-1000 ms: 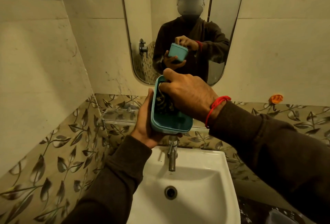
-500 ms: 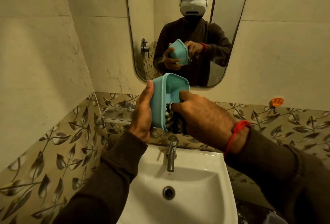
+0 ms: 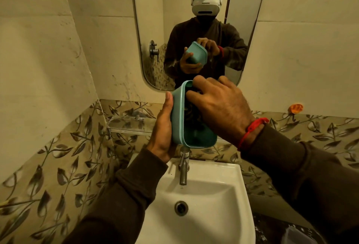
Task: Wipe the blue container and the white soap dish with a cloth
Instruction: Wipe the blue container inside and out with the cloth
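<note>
I hold the blue container (image 3: 179, 119) over the sink, tipped on its side with the opening toward me and to the right. My left hand (image 3: 162, 136) grips its outer wall from the left. My right hand (image 3: 219, 105) reaches into the opening near the upper rim, fingers pressed on a dark patterned cloth (image 3: 191, 111) that is mostly hidden inside the container. A red thread is tied round my right wrist. The white soap dish is not in view.
A white sink (image 3: 223, 201) with a steel tap (image 3: 183, 168) lies right below the container. A mirror (image 3: 174, 20) hangs on the wall ahead. A glass shelf (image 3: 130, 130) juts from the leaf-patterned tiles at left. An orange hook (image 3: 296, 107) sticks to the right wall.
My right hand with the cloth has moved up from the container's lower part to its upper rim. The container has tilted and dropped slightly in my left hand.
</note>
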